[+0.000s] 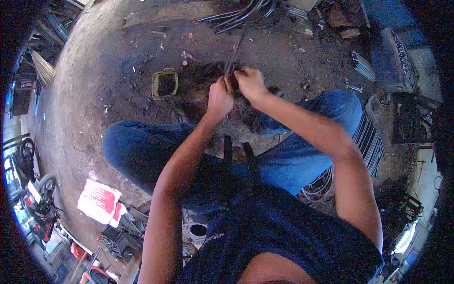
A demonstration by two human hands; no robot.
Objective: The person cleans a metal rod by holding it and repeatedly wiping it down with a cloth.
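Note:
Both my hands meet in front of my bent knees, low over the dirty floor. Fingers of my left hand are closed round the lower end of a thin dark metal rod, which slants up and away from me. Close beside it, my right hand is curled with its fingertips pressed together next to the rod's near end. What those fingertips pinch is dark and too small to make out. At the rod's far end lies a bundle of bent dark rods.
An open yellow-rimmed square container with dark contents stands left of my hands. Many straight rods lie by my right knee, and a metal box stands farther right. A white and red sack is at the left, near a motorcycle.

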